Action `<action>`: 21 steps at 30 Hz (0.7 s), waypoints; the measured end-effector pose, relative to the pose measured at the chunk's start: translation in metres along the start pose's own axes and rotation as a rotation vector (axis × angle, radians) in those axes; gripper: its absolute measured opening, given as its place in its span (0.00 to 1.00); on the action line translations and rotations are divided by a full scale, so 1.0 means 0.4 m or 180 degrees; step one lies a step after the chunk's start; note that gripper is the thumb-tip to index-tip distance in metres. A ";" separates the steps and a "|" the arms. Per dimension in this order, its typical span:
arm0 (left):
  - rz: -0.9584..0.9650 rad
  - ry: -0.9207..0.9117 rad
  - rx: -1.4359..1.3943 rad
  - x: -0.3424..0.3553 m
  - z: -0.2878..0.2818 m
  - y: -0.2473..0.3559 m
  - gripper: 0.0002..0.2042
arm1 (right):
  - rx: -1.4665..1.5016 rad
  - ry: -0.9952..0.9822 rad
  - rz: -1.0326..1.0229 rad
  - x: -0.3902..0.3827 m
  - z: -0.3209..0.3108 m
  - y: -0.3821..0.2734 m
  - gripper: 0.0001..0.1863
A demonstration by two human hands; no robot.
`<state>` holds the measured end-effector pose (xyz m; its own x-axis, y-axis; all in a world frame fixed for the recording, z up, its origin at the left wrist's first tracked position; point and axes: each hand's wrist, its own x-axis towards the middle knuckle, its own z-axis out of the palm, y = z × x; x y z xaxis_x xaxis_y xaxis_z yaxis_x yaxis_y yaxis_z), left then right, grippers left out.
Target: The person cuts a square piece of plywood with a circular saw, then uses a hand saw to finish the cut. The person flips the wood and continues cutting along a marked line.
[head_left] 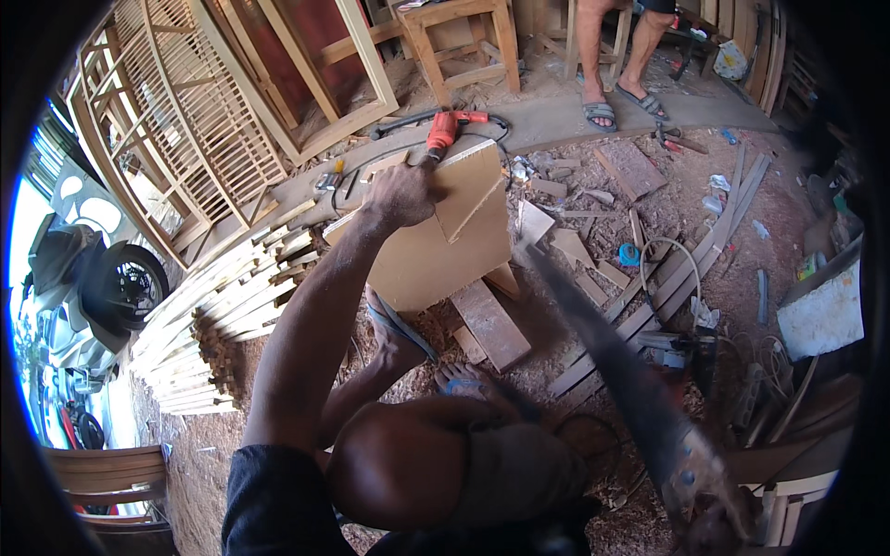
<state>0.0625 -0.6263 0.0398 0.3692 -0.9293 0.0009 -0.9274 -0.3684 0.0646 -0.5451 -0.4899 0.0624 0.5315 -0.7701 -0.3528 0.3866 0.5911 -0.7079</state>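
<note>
A flat tan board [436, 264] with pale, rough-cut edges is tilted in front of me, with a narrow pointed cut running in from its far edge. My left hand [400, 196] is closed on the far left part of the board. At the lower right, my right hand [716, 530] grips the handle of a handsaw [607, 347]. The dark, somewhat blurred blade points up and left, its tip just right of the board and apart from the cut. Below the board lies a thick wooden block [491, 324], near my sandalled feet.
A red power drill [445, 132] with its cord lies beyond the board. Stacked wood strips [232, 306] are on the left, near a parked motorcycle [102, 278]. Offcuts, long planks [732, 218] and sawdust cover the ground at right. Another person's sandalled feet [601, 113] stand at the back.
</note>
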 end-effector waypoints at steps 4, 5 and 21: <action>0.0110 0.0055 -0.0077 0.002 -0.001 -0.003 0.26 | 0.0281 0.0194 -0.0466 0.081 -0.027 0.052 0.10; 0.0076 0.0083 -0.0082 0.000 -0.001 -0.007 0.25 | 0.0263 0.0255 -0.0605 0.118 -0.018 0.070 0.09; -0.0184 0.0063 -0.0073 -0.004 0.001 -0.025 0.27 | 0.0466 0.0110 -0.0730 0.315 0.158 0.119 0.11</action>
<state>0.0712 -0.6210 0.0386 0.4234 -0.9058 0.0161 -0.9030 -0.4206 0.0880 -0.4122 -0.5435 0.0228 0.3925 -0.8941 -0.2158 0.6001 0.4268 -0.6765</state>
